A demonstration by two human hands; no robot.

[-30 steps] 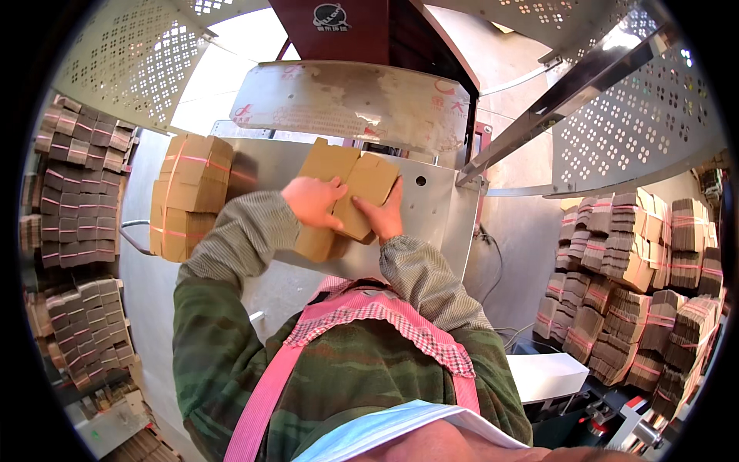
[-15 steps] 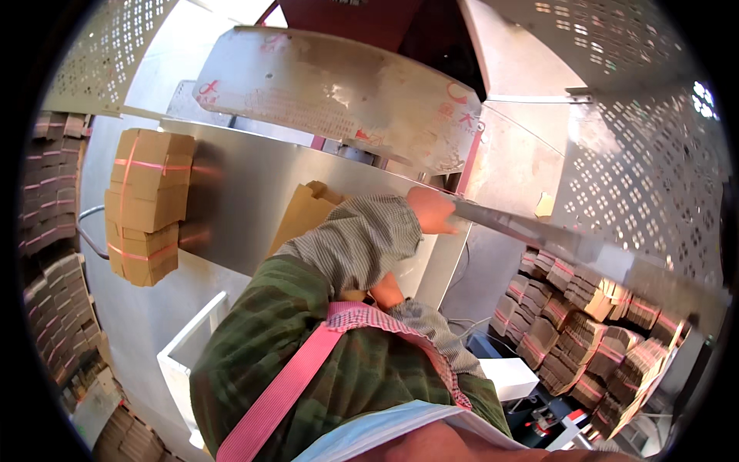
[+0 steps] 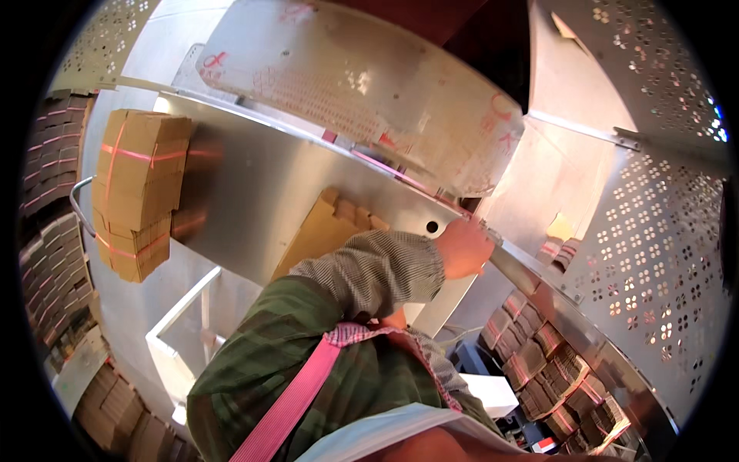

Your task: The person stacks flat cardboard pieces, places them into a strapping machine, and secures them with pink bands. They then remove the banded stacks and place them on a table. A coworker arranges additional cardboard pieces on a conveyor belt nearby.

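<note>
My left arm, in a green plaid sleeve with a grey striped cuff, reaches across to the right end of the steel table (image 3: 254,192). There my left hand (image 3: 466,246) is closed, back upward, beside the end of a metal rail (image 3: 531,281). Whatever its fingers hold is hidden. My right hand (image 3: 394,319) shows only in part below the left forearm, close to my body, its fingers covered. Flat brown cardboard (image 3: 308,239) with a notched edge lies on the table, partly under my left forearm.
A strapped cardboard bundle (image 3: 138,185) stands at the table's left end. Behind the table a scuffed metal panel (image 3: 346,85) slants across. A white frame (image 3: 165,346) is at lower left. Perforated panels (image 3: 639,254) and strapped cardboard stacks (image 3: 554,369) are at right.
The view has turned and shifted, so the table and panel appear larger and more tilted. My left hand appears farther right and lower, and more of the flat cardboard shows.
</note>
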